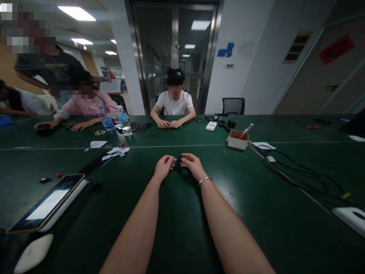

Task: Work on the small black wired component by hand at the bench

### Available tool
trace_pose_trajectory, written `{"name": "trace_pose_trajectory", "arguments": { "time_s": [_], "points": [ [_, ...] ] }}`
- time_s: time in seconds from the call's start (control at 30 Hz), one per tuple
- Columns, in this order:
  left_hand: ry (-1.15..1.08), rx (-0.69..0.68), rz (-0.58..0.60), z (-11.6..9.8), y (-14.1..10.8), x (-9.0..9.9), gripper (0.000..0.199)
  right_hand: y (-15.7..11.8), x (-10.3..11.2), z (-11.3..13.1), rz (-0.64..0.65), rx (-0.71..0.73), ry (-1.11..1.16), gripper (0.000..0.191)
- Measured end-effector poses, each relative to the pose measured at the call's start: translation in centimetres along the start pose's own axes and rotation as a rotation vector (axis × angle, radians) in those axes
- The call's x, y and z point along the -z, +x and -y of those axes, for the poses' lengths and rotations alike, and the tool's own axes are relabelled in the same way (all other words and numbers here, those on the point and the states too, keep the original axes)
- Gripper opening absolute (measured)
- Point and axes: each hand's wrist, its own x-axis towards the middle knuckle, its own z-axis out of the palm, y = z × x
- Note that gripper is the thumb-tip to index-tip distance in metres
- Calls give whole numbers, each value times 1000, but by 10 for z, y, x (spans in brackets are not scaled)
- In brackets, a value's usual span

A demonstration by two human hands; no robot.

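Observation:
My left hand point(164, 167) and my right hand point(193, 166) meet near the middle of the green table point(182, 213). Between their fingertips is a small dark object point(177, 159) with a lighter, shiny end toward the left. The fingers of both hands are pinched on it, the left at the shiny end and the right at the dark end. It is too small to name. A metal bracelet circles my right wrist.
A phone point(51, 203) on a white block lies at left, near a white mouse-like object point(34, 253). Bottles point(124, 121), paper scraps point(115, 153), a small box point(237, 140) and black cables point(302, 171) lie farther out. Several people are across the table.

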Motion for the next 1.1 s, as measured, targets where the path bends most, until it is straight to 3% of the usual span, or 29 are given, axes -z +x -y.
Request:
{"name": "trace_pose_trajectory", "arguments": {
  "time_s": [0.17, 0.6, 0.8, 1.1],
  "points": [
    [37, -35, -8, 0, -1, 0, 28, 0, -1, 1, -21, -14, -2, 31],
    [29, 3, -7, -1, -1, 1, 20, 1, -1, -1, -15, -30, -5, 25],
    [14, -4, -7, -1, -1, 0, 29, 0, -1, 1, -17, -35, -12, 25],
    [65, 5, -8, -4, -3, 1, 22, 0, -1, 1, -11, -35, -14, 24]
  ]
}}
